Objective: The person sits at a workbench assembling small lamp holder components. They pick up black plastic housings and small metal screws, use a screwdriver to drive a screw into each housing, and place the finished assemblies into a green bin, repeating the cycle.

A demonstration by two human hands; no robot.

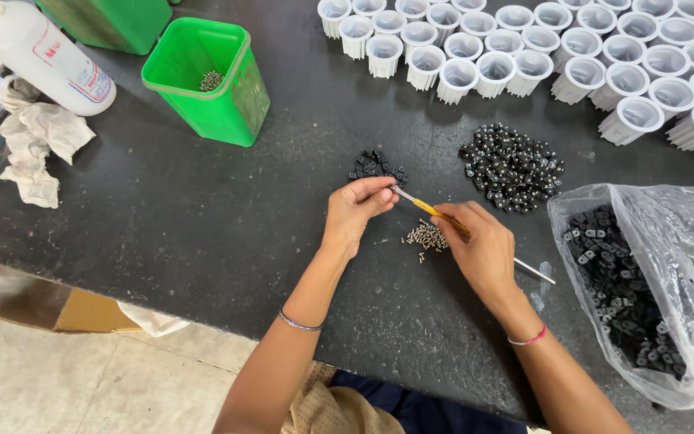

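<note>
- At frame centre, your left hand (353, 210) pinched a small black part, hidden between fingertips.
- Your right hand (479, 249) closed around a yellow screwdriver (435, 212), tip at that part.
- Screws (426, 236) lay just below; best kept the driver straight and the pinch firm.

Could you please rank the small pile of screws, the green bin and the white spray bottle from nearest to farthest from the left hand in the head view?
From the left hand:
1. Small pile of screws, just to its right on the black table.
2. Green bin, up and to the left.
3. White spray bottle, at the far top-left corner.
</note>
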